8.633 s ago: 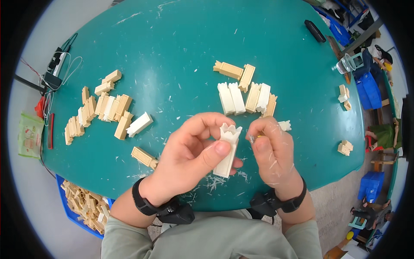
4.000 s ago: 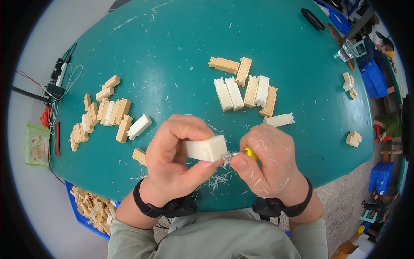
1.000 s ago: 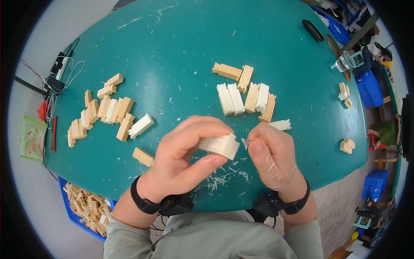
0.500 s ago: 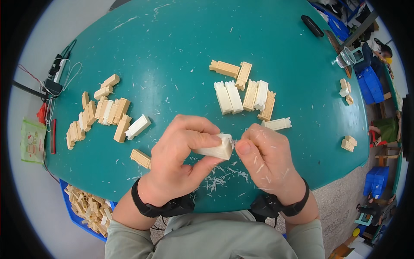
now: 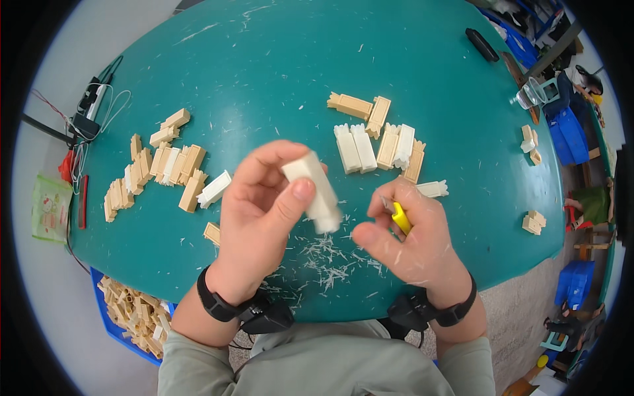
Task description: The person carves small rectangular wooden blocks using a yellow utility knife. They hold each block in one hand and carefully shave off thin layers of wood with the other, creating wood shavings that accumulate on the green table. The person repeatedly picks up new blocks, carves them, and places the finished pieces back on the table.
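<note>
My left hand (image 5: pixel 261 218) grips a cream rectangular plastic piece (image 5: pixel 310 185) between thumb and fingers, tilted above the table with its lower end blurred. In my right hand (image 5: pixel 416 237) sits a small yellow-handled knife (image 5: pixel 399 216), its short blade showing past the fingers. The thumb and forefinger of that hand are apart, and the knife is away from the piece. Below both hands lie thin pale shavings (image 5: pixel 327 261). Beyond my right hand, several similar cream and tan pieces (image 5: pixel 355 148) with jagged ends lie grouped.
More tan pieces (image 5: pixel 178 165) lie at the left of the green table (image 5: pixel 277 79). A blue crate (image 5: pixel 115 330) full of them stands lower left. A power strip (image 5: pixel 92 109) with cables lies at the left edge. A black case (image 5: pixel 481 45) and clear cup (image 5: pixel 528 96) are far right.
The hands have moved apart. My left hand has raised and turned the cream piece. My right hand has drawn back from its end, and the yellow knife handle now shows.
</note>
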`<state>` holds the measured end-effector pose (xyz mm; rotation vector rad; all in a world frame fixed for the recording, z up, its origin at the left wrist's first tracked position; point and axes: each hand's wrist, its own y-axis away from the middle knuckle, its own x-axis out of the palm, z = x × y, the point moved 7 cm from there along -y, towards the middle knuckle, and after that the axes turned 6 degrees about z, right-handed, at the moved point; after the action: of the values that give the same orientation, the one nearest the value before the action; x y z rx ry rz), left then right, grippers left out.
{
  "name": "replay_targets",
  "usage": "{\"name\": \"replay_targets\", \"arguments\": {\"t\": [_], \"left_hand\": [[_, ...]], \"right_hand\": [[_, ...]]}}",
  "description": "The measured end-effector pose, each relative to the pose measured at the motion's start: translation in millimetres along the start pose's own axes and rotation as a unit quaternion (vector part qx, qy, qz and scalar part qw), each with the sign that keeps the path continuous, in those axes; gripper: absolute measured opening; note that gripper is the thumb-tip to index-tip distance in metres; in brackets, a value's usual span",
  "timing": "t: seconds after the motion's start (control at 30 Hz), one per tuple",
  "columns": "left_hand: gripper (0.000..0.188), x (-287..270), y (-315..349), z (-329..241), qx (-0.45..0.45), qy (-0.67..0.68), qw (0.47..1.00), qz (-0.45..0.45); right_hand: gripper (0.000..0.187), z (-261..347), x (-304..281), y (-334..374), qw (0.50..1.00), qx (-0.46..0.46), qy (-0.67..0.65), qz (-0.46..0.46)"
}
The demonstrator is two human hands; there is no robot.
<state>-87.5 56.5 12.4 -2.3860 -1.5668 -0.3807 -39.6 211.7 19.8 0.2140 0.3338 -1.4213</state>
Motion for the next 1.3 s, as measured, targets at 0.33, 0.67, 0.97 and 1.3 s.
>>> {"name": "replay_targets", "arguments": {"t": [0.33, 0.67, 0.97, 1.3], "left_hand": [[0.044, 14, 3, 11, -0.133, -0.022, 0.973, 0.186], [0.044, 35, 9, 8, -0.149, 0.016, 0.967, 0.208], [0.032, -12, -12, -4, -0.224, -0.559, 0.795, 0.077], [0.050, 28, -29, -2, 0.122, -0.649, 0.747, 0.079]], "right_hand": [[0.014, -1, -1, 1, 0.997, -0.041, -0.064, -0.013], [0.012, 0, 1, -1, 0.994, -0.074, -0.084, -0.005], [0.013, -6, -12, -1, 0.995, -0.008, -0.069, -0.068], [0.015, -13, -25, 1, 0.983, -0.003, -0.123, -0.134]]}}
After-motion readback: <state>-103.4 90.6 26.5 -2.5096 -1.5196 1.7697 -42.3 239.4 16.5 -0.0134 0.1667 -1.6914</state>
